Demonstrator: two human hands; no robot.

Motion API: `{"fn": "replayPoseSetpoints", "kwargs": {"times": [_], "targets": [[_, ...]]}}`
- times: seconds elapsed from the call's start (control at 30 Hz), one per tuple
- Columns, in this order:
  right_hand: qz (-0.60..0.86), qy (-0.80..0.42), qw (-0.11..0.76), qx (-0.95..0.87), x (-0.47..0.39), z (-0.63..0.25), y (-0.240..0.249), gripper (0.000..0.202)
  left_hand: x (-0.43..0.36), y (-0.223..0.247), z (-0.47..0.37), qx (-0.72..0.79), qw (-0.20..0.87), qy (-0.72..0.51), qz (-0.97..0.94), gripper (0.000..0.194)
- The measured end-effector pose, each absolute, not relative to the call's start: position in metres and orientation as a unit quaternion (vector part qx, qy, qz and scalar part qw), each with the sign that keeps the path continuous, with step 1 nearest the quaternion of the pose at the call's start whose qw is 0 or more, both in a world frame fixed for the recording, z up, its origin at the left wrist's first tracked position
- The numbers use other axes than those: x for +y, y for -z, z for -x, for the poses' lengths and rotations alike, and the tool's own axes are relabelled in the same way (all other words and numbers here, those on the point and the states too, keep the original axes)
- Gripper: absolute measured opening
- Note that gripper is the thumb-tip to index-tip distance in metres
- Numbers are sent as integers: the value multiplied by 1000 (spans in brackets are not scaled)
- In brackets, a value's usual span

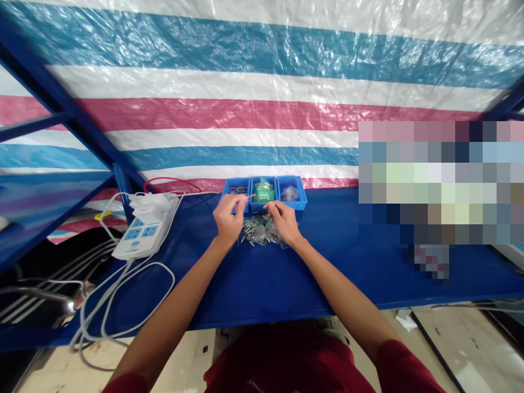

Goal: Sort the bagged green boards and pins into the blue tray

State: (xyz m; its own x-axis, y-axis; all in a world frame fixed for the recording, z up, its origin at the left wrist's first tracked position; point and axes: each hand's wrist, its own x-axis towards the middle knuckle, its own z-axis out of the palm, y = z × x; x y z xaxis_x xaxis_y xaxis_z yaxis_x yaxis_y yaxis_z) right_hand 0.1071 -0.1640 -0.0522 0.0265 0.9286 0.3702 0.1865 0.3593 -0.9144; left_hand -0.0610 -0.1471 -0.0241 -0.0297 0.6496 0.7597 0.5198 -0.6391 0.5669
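Both hands (256, 221) over loose parts (260, 232)

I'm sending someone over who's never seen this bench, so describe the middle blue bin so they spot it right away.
On the dark blue workbench top, against the striped plastic tarp, stand three small blue plastic bins in a row. The middle bin sits just beyond the person's hands; unlike its neighbours, it holds green pieces.

A loose pile of small metal pins and green parts (261, 231) lay on the blue table, just before three blue bins, between the hands.
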Motion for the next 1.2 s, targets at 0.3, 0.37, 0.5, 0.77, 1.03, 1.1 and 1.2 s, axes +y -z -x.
{"fn": "replayPoseSetpoints", "kwargs": {"times": [0.3, 0.37, 0.5, 0.77, 1.03, 1.1, 1.2], "targets": [[532, -255, 458, -665, -159, -115, 47, 31, -108, 16, 83, 507, -20, -342, -791, 33], [535, -231, 397, -709, -158, -122, 42, 26, -122, 23, 89, 462, 26, -312, -829, 41], [455, -163, 278, -830, -170, -147, 39, 41, -155, 43, 105, 371, 108, -172, -906, 76], [407, -77, 104, -904, -188, -180, 78, 97, -148, 74, 105, 324, 106, -47, -939, 93], [449, -68, 94, -886, -181, -164, 85, 87, -148, 77, 88, 341, 106, -57, -932, 85], [457, -67, 100, -881, -181, -160, 87, 85, -150, 77, 85, 345, 108, -64, -930, 84], [471, -66, 105, -873, -182, -154, 90, 84, -151, 79, 80, 348, 109, -71, -929, 81]]}}
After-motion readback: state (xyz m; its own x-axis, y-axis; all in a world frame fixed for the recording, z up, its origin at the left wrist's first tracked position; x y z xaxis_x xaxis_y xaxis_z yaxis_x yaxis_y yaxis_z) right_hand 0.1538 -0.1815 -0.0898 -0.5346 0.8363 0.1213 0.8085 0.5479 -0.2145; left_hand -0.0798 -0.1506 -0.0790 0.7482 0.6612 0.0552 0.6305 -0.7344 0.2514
